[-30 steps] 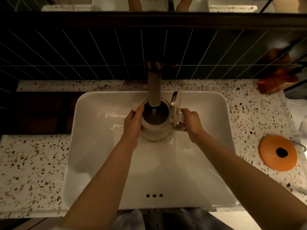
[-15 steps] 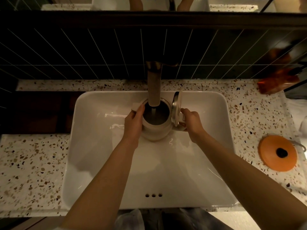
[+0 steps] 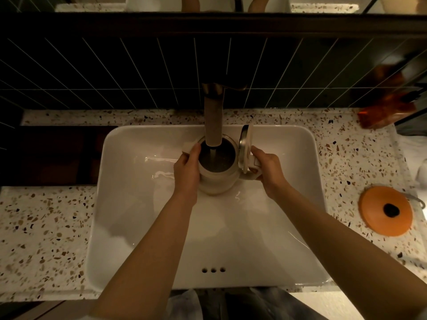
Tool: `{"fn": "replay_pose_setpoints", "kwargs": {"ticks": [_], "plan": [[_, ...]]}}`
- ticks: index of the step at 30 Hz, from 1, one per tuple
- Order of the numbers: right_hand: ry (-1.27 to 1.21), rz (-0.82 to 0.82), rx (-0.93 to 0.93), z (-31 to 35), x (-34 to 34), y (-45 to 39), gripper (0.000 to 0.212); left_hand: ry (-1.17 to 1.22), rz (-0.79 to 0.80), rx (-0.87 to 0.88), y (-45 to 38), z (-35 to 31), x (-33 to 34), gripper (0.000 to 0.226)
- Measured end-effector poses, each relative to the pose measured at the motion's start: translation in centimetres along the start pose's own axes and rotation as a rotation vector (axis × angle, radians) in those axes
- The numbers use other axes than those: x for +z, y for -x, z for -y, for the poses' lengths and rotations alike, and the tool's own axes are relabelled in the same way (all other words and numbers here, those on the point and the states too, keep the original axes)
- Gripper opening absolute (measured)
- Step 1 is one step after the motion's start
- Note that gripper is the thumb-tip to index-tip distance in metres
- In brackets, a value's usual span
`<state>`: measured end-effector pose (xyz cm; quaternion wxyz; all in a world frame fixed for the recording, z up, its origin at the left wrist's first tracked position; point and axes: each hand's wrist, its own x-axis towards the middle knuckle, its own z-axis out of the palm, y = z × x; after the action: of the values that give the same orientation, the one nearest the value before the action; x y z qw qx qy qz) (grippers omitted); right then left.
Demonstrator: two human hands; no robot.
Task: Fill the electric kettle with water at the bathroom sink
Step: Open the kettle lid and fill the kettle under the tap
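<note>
A white electric kettle (image 3: 216, 181) is held upright inside the white rectangular sink (image 3: 143, 227), right under the faucet spout (image 3: 213, 121). Its lid (image 3: 245, 146) stands flipped open on the right side. A thin stream of water falls from the spout into the dark opening. My left hand (image 3: 187, 174) wraps the kettle's left side near the pouring lip. My right hand (image 3: 268, 168) grips the kettle's handle on the right. The water level inside is hard to judge.
A speckled terrazzo counter (image 3: 41, 227) surrounds the sink. An orange round disc (image 3: 385, 211) with a dark centre lies on the counter at the right. An amber bottle (image 3: 388, 109) stands at the back right. Dark tiles back the faucet, with a mirror above.
</note>
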<state>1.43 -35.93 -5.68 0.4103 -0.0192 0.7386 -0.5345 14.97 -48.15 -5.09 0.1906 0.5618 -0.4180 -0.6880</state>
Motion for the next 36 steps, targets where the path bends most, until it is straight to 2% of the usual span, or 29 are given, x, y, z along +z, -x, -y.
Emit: {"fn": "replay_pose_setpoints", "kwargs": {"ticks": [7,11,14,19,24,28,36], "plan": [[-0.039,0.066,-0.176,-0.8,-0.8,0.6,0.034,0.058,-0.048,-0.008,0.6,0.0,0.9,0.016],[0.002,0.04,-0.259,-1.1,-0.5,0.8,0.034,0.066,-0.057,-0.002,1.0,0.1,1.2,0.014],[0.02,0.035,-0.26,-0.9,-0.3,0.9,0.033,0.077,-0.047,-0.003,1.0,-0.1,1.1,0.011],[0.045,0.048,-0.234,-0.6,-0.4,0.6,0.045,0.056,-0.038,-0.016,1.0,-0.3,0.9,0.013],[0.07,0.074,-0.229,-0.4,-0.4,0.6,0.042,0.038,-0.037,-0.027,1.0,-0.6,0.7,0.013],[0.085,0.023,-0.247,-0.8,-0.1,0.4,0.053,0.021,-0.027,-0.034,1.1,-0.6,0.6,0.016],[0.167,-0.055,-0.194,-0.8,0.3,-0.3,0.047,0.003,-0.008,-0.1,0.9,-1.0,0.2,0.017]]}}
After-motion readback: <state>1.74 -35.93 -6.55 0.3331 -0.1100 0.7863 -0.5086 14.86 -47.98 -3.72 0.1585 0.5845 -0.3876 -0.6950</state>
